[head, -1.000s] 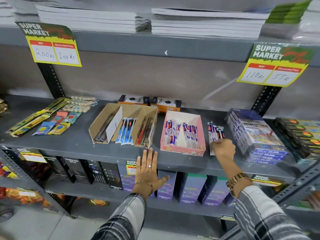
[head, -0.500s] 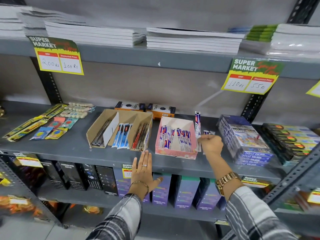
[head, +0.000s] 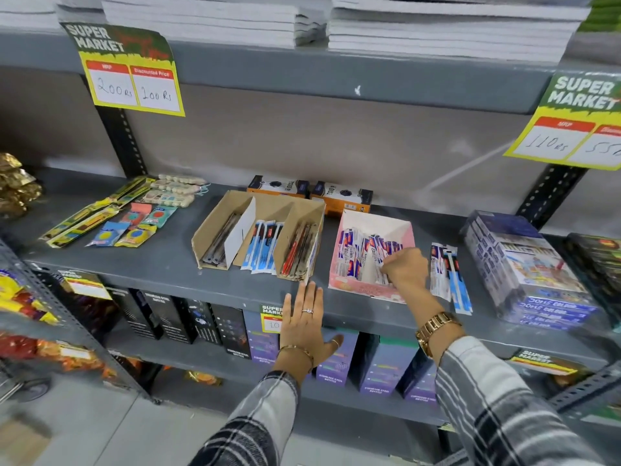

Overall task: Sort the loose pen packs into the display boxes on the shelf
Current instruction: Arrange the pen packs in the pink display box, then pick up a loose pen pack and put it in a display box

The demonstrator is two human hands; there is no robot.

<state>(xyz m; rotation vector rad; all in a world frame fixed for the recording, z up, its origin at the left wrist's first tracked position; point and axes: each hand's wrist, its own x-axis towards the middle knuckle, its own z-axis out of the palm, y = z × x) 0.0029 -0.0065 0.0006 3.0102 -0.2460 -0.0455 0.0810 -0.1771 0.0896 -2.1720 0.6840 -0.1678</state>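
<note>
**Right hand now inside the pink box**

Half a second ago the right hand held a pen pack upright just beside the pink display box; now it has moved over the box's right side, fingers curled and pinched on a pen pack among those already filed there. The left hand stays flat against the shelf edge, fingers spread and holding nothing.

The pink box is thin card with a low front wall. Its glossy white, blue and red packs lie with long axes running front to back. Just right of it, loose pen packs lie flat on the grey metal shelf, pointing the same way. To the left, a brown corrugated box has three slots.

Yellow tags read "SUPER MARKET", "200 Rs", "100 Rs"; another shows "110 Rs".
</note>
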